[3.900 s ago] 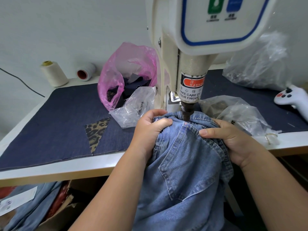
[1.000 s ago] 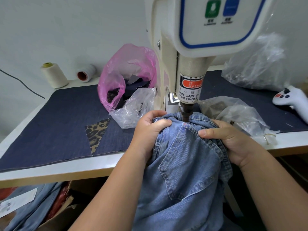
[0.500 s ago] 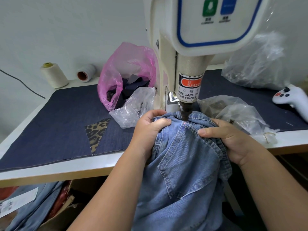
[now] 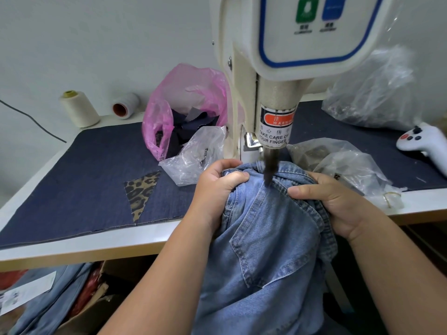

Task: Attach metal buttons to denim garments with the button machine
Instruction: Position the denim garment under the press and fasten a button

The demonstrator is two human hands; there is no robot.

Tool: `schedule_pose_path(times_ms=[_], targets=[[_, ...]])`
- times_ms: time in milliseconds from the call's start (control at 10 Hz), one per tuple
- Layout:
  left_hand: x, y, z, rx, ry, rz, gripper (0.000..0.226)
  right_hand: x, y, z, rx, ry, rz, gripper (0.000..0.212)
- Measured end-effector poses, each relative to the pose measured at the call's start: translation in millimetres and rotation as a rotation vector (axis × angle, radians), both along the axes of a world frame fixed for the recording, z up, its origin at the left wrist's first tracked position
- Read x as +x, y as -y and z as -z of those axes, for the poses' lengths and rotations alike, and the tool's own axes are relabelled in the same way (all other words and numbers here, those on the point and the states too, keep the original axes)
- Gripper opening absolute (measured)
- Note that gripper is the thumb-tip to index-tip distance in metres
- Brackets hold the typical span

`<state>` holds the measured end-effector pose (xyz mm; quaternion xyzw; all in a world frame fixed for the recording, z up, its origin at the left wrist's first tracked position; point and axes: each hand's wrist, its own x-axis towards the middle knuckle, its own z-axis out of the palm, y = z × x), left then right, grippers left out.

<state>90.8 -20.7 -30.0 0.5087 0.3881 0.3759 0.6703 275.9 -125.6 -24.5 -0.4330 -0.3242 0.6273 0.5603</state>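
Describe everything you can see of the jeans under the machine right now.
The jeans are light blue washed denim with paler stitched seams and a patch pocket facing up. They hang off the table's front edge, bunched at the top under the machine's dark punch, which looks blurred. The left hand grips the bunched edge; the right hand holds the other side, thumb on top.

Your dark metal punch rod (image 4: 270, 165) on the cream button machine (image 4: 244, 76) is smeared with motion blur, so its tip against the light blue denim garment (image 4: 266, 238) can't be made out. No metal button shows. The machine's top is cut off by the upper edge. The fingers of your right hand (image 4: 338, 204) disappear under the denim folds.
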Motion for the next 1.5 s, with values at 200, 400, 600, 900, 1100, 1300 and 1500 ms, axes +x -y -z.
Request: schedule_pose_path(times_ms=[200, 400, 600, 900, 1100, 1300, 1500], targets=[[0.8, -1.3, 1.0, -0.005, -0.002, -0.005, 0.031, 0.3, -0.7, 1.6, 0.0, 0.007, 0.004, 0.038], [1.1, -1.3, 1.2, -0.014, 0.011, -0.002, 0.032, 1.2, -0.8, 2.8, 0.007, 0.013, 0.007, 0.039], [0.7, -1.3, 0.4, -0.014, 0.011, -0.001, 0.031, 1.1, -1.0, 1.6, 0.01, 0.0, -0.007, 0.041], [-0.2, -0.9, -0.1, -0.015, 0.018, 0.009, 0.029, -1.2, 0.2, -0.4, 0.026, -0.009, -0.019, 0.038], [-0.2, -0.8, 0.2, -0.011, 0.017, 0.008, 0.032, -1.4, 0.2, -0.5, 0.04, -0.008, -0.033, 0.035], [-1.2, -1.2, 0.6, -0.016, 0.027, 0.013, 0.028, -0.9, 0.0, 0.0, 0.044, 0.002, -0.024, 0.036], [-0.7, -1.0, 0.4, -0.018, 0.022, 0.006, 0.025, -0.7, 0.1, 0.3, 0.041, 0.001, -0.021, 0.037]])
